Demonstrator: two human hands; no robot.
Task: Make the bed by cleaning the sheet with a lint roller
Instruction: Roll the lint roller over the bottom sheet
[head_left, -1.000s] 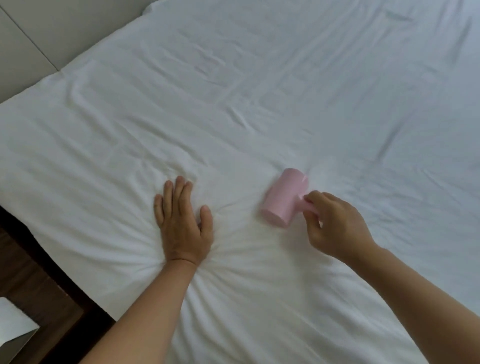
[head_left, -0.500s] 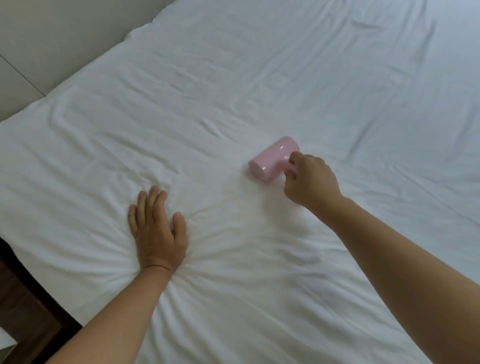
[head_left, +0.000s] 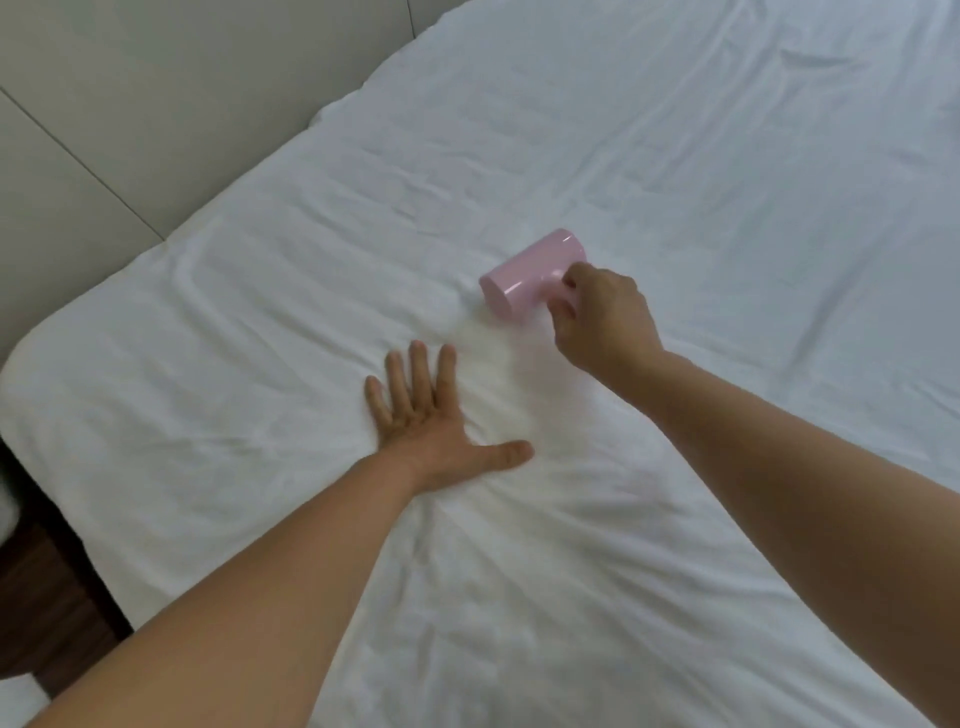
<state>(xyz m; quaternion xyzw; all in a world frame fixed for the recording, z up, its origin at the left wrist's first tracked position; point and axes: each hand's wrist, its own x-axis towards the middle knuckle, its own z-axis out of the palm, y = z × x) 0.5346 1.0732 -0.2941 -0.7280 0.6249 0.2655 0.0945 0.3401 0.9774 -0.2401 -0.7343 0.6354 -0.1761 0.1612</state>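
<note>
A wrinkled white sheet (head_left: 675, 171) covers the bed and fills most of the view. A pink lint roller (head_left: 527, 273) lies with its drum on the sheet near the middle. My right hand (head_left: 597, 322) grips its short handle, fingers curled around it. My left hand (head_left: 431, 415) lies flat on the sheet just below and left of the roller, fingers straight and thumb spread to the right, pressing the fabric. Creases fan out from under that palm.
A pale padded headboard or wall panel (head_left: 156, 104) runs along the bed's upper left edge. Dark wooden floor (head_left: 47, 597) shows past the bed's left corner, with a bit of a white object (head_left: 15, 701) at the bottom left.
The right hand rolled the pink roller away from me up the sheet. The left hand stays pressed flat, its thumb now spread wide. The camera view shifted toward the bed's left corner.
</note>
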